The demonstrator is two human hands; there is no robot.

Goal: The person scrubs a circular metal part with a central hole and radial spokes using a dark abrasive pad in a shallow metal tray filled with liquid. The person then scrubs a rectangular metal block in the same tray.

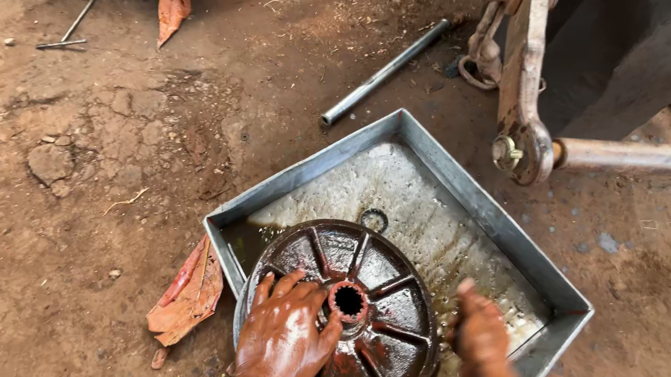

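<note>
Head view looks down on a bare dirt floor [86, 187] strewn with rods and rags. Left hand [282, 337] lies spread flat on a ribbed metal wheel [378, 301] inside an oily square tray [467, 198]. Right hand [482, 333] hovers loosely curled beside the wheel, holding nothing visible.

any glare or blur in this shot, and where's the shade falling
Head view: wet glare on the ribbed metal wheel and the oily left hand; the right hand is smeared by motion blur; soft shade covers the dirt floor at the top; the metal tray stays sharp, evenly lit.
</note>
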